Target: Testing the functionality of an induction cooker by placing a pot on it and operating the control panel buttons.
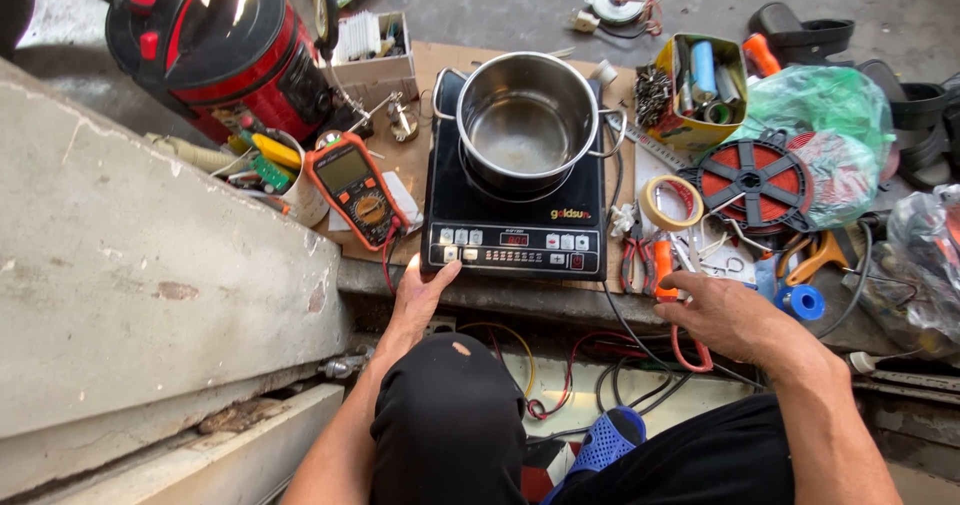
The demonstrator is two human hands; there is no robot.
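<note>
A black induction cooker (pixel 515 227) lies on cardboard with a steel pot (pixel 525 123) standing on it. My left hand (pixel 420 300) rests at the cooker's front left corner, thumb up against the control panel edge, fingers apart, holding nothing. My right hand (pixel 725 315) lies to the right of the cooker on the ledge, its fingers around the orange handle of a tool (pixel 664 268) among the pliers (pixel 634 260). A roll of tape (pixel 668 203) sits just beyond it.
An orange multimeter (pixel 357 190) lies left of the cooker, near a red and black vacuum cleaner (pixel 215 45). A yellow tin of parts (pixel 700 90), a red reel (pixel 755 180), plastic bags (pixel 830 115) and loose wires (pixel 600 385) crowd the right and front. A concrete slab (pixel 130 265) rises at left.
</note>
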